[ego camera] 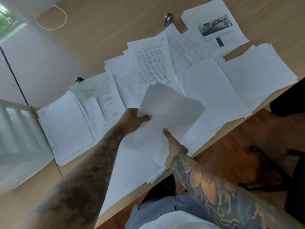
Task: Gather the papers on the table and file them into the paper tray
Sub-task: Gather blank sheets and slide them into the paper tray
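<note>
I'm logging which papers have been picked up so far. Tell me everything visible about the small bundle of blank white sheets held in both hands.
The small bundle of blank white sheets is a few loosely fanned plain papers with no visible print. It is lifted and tilted above the scattered papers on the light wooden table. The left hand pinches its near-left edge with the thumb on top; the right hand supports its lower edge, thumb pressed on the sheet. The corners are misaligned.

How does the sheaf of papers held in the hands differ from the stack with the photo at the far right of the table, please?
The held sheaf is lifted off the table, gripped by the left hand and right hand; the photo stack lies flat, untouched. The held sheaf's top face looks blank, while the photo stack's top page shows printed pictures and text. Both are loosely squared bundles of white paper.
</note>
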